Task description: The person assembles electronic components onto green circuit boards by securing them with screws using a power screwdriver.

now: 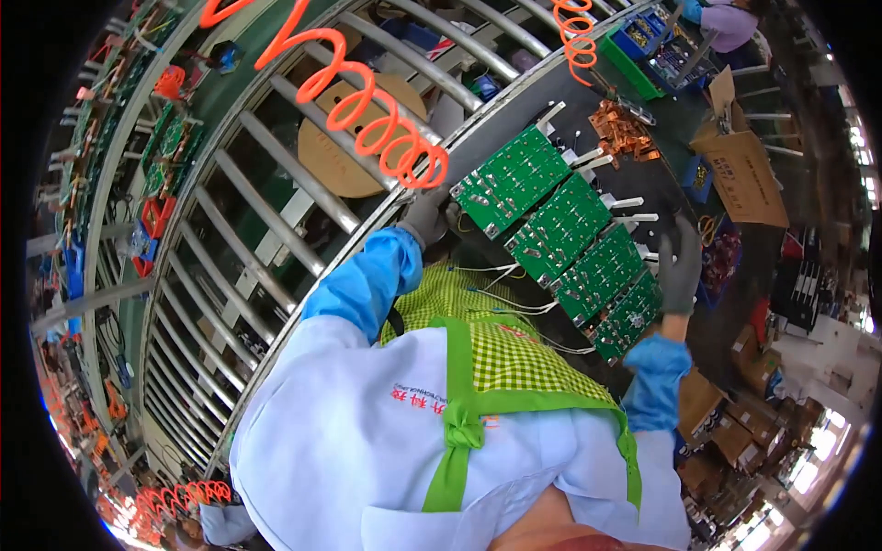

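Several green circuit boards [560, 222] lie in a slanting row on the dark work surface, with white wires coming off their near edges and white parts sticking out on the far side. My left hand [427, 217], in a grey glove, is at the left corner of the uppermost board. Its fingers are curled, and what they hold, if anything, is hidden. Beside the right side of the row is my right hand [680, 264], also gloved in grey. Its fingers stretch forward, apart from one another, and I see nothing held in them.
An orange coiled hose [354, 110] hangs over the metal rollers [276, 220] at left. Beyond the boards lie copper-coloured parts [623, 131]. Blue and green bins [634, 55] and an open cardboard box [740, 174] stand far right. Another person's purple sleeve [730, 28] shows there.
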Demonstrator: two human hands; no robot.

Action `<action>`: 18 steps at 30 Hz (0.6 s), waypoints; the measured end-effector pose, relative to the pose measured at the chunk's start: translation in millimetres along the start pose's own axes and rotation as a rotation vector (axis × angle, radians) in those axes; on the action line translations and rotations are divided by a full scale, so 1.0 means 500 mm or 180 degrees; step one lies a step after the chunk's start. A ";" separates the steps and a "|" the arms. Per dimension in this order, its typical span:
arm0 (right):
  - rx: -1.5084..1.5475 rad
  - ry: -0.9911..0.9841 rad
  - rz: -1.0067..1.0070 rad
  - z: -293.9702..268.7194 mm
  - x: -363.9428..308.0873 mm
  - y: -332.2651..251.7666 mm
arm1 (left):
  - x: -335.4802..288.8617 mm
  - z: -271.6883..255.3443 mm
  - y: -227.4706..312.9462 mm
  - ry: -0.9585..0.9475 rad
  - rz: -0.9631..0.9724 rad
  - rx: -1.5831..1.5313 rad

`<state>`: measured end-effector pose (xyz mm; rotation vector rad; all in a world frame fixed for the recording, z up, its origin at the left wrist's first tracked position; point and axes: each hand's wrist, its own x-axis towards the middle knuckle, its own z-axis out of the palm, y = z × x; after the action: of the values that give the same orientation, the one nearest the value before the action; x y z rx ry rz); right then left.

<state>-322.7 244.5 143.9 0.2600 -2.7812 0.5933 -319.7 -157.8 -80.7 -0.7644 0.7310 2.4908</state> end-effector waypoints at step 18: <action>-0.1429 -0.3092 -0.2090 0.493 0.389 0.260 | -0.027 0.009 0.029 -0.0088 -0.0080 0.0985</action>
<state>-594.9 234.9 -59.5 1.6166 -3.2160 -0.4510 -318.8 -169.4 -64.2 -0.6197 1.0576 2.2852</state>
